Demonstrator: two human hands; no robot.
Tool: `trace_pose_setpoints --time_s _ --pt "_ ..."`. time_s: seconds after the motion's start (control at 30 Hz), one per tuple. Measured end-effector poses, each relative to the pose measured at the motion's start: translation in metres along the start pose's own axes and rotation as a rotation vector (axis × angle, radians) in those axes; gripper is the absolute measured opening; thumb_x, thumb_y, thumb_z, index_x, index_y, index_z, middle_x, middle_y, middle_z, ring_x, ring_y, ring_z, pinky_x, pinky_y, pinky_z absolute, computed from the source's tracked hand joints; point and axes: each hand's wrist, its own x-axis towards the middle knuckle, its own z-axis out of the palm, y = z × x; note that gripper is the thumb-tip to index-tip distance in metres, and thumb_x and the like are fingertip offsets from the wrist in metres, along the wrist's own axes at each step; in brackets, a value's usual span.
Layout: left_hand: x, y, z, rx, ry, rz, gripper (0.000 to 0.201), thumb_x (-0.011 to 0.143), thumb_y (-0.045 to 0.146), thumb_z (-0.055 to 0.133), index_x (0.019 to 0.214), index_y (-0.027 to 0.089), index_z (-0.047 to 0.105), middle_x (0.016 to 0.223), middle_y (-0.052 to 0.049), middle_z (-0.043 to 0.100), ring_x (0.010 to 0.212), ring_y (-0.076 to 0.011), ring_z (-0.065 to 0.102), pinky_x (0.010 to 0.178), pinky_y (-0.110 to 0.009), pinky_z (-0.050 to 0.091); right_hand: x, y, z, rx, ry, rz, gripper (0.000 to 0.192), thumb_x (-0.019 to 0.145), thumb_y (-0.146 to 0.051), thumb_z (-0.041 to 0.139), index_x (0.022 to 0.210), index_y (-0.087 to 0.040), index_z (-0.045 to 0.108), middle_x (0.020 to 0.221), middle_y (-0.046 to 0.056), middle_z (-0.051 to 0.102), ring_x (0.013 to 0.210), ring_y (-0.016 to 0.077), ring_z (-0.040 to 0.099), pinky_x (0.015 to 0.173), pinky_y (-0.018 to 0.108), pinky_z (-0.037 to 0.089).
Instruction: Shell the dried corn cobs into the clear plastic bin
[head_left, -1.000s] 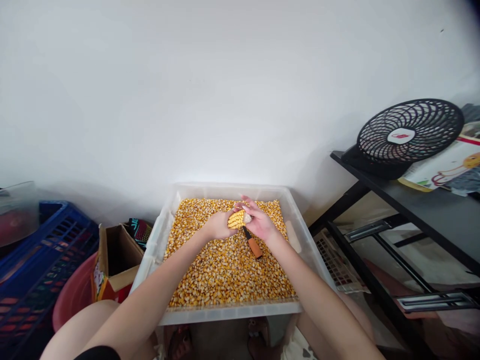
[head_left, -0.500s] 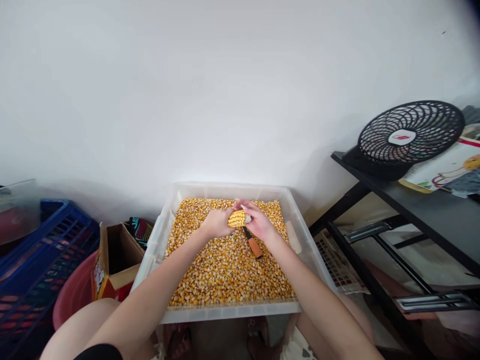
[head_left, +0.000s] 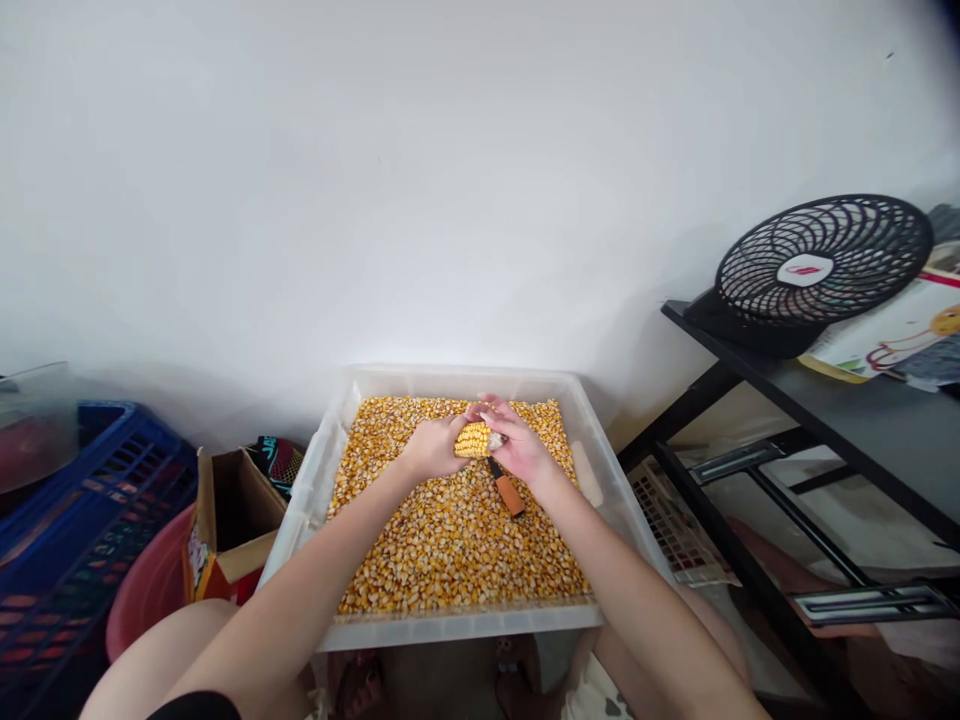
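The corn cob (head_left: pixel 474 439) is held over the far middle of the clear plastic tub (head_left: pixel 322 470), just above the bed of loose kernels (head_left: pixel 450 540) that fills it. The left hand (head_left: pixel 431 447) is wrapped around the cob's left end, and the right hand (head_left: pixel 517 447) closes on its right end, where bare pale core shows; fingers of both curl over the top. To strip the kernels cleanly it seems best to keep the cob low over the tub so that what comes off drops straight in, to hold one end firm while the other hand twists or pushes along a row, and to keep fingers clear of the orange-handled tool (head_left: pixel 504 487) that lies on the kernels just beneath the right hand, its dark end hidden under it. The tub sits low in front of the person's knees, against a plain white wall (head_left: pixel 450 200). To the left stand an open cardboard box (head_left: pixel 225 520), a red basin (head_left: pixel 146 590) and a blue crate (head_left: pixel 75 500); to the right a black shelf (head_left: pixel 862 400) carries a black fan (head_left: pixel 817 270).
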Motion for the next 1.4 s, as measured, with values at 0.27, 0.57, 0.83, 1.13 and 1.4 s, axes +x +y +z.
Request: trace_pose_setpoints --time_s 0.27,0.57,0.83,1.13,1.4 --pt "-0.002 -0.002 0.005 -0.056 0.1 0.051 0.054 0.067 0.031 0.055 0.118 0.018 0.046 0.093 -0.006 0.066 0.079 -0.0215 0.062 0.07 -0.029 0.047 -0.006 -0.011 0.005 0.088 -0.045 0.007 0.041 0.07 -0.012 0.058 0.106 -0.03 0.053 0.109 -0.001 0.061 0.104 0.0176 0.055 0.086 0.036 0.044" --pt "-0.001 -0.004 0.006 0.049 0.17 0.092 0.04 0.074 0.033 0.05 0.111 0.018 0.049 0.097 -0.008 0.062 0.084 -0.0211 0.06 0.07 -0.029 0.047 -0.001 -0.002 0.007 0.07 0.039 -0.013 0.032 0.072 -0.017 0.06 0.102 -0.026 0.058 0.095 -0.001 0.065 0.098 0.0171 0.057 0.085 0.033 0.045" --pt "-0.001 -0.005 0.009 0.008 0.189 0.096 0.043 0.07 0.029 0.052 0.112 0.016 0.048 0.097 -0.008 0.062 0.081 -0.0204 0.061 0.068 -0.029 0.047 -0.004 -0.006 0.008 0.124 -0.034 -0.013 0.044 0.066 -0.008 0.059 0.105 -0.029 0.056 0.103 -0.002 0.063 0.103 0.0178 0.056 0.089 0.036 0.043" --pt "0.001 -0.002 0.004 0.032 0.121 0.04 0.048 0.072 0.032 0.05 0.118 0.019 0.045 0.101 -0.008 0.062 0.087 -0.0218 0.061 0.072 -0.03 0.046 0.0 -0.005 0.013 -0.048 0.093 -0.017 0.024 0.068 -0.021 0.066 0.092 -0.022 0.062 0.094 0.001 0.065 0.096 0.0164 0.057 0.086 0.031 0.043" --pt "0.0 0.002 -0.001 0.027 0.011 -0.012 0.055 0.068 0.031 0.053 0.121 0.019 0.043 0.095 -0.007 0.066 0.082 -0.023 0.063 0.07 -0.03 0.046 0.0 -0.006 0.003 -0.053 -0.029 -0.02 0.036 0.066 -0.015 0.064 0.101 -0.027 0.06 0.109 0.0 0.061 0.107 0.0166 0.053 0.091 0.032 0.041"
